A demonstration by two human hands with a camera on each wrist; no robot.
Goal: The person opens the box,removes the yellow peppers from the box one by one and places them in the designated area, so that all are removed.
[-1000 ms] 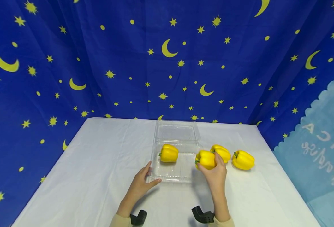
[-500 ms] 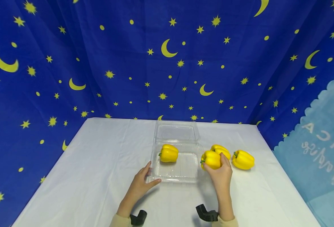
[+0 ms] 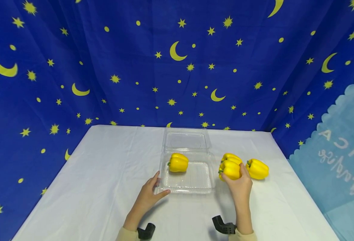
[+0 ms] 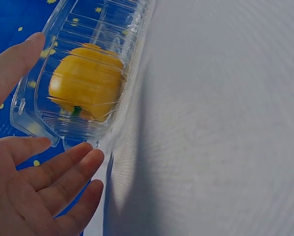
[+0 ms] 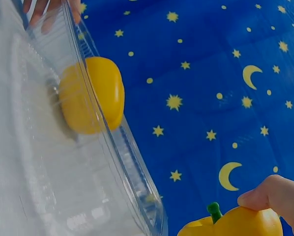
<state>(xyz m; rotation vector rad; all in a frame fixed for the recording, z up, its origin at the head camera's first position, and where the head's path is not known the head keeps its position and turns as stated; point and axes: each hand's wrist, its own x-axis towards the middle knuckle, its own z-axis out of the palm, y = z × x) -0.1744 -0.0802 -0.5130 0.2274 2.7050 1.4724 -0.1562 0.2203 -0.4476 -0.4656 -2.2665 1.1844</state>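
A clear plastic clamshell container point(image 3: 199, 179) lies with its lid point(image 3: 186, 140) folded back, away from me. One yellow bell pepper point(image 3: 178, 163) sits inside, on the left. My left hand point(image 3: 146, 197) is at the container's front left corner, thumb and fingers spread; in the left wrist view its fingers point(image 4: 71, 172) are extended and hold nothing. Right of the container, my right hand point(image 3: 241, 187) grips another yellow bell pepper point(image 3: 229, 170) by its sides. Its green stem point(image 5: 214, 210) points up in the right wrist view, with my thumb point(image 5: 262, 194) on the pepper.
Just behind the held pepper is another yellow bell pepper point(image 3: 232, 156), partly hidden. One more yellow bell pepper point(image 3: 257, 169) lies to its right. A white cloth point(image 3: 104, 167) covers the table. Blue star-and-moon curtain point(image 3: 128, 60) hangs at the back and sides.
My right hand has moved rightward with the pepper, from over the container's right edge to beside it, in front of the rear pepper. My left hand stays in place.
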